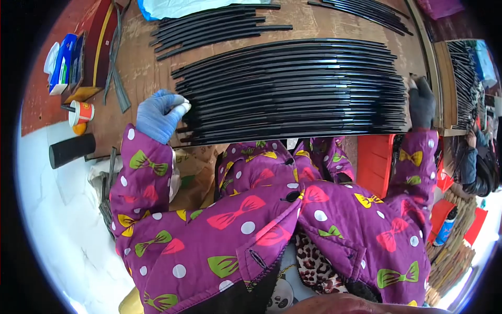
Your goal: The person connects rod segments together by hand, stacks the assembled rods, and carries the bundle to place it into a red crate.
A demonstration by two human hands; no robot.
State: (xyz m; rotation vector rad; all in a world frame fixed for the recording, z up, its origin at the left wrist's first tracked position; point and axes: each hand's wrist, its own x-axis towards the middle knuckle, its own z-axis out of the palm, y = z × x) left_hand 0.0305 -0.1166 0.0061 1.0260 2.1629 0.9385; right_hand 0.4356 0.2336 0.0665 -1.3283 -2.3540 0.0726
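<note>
A wide row of long, thin black strips [287,89] lies side by side across the wooden table in front of me. At the row's left ends is my left hand [161,112], in a blue glove with bare-looking fingertips. Its thumb and fingers are pinched together against the strip ends; what is between them, if anything, is hidden. My right hand [422,103], in a dark grey glove, is by the right ends of the same row. Its fingers are drawn together, and I cannot make out anything in them.
Further back on the table [144,68] lie a smaller bunch of black strips [219,29] and another bunch [366,13]. At left are a paper cup [82,112], a blue tissue pack [63,63] and a black cylinder [72,150]. A person [473,162] is at far right.
</note>
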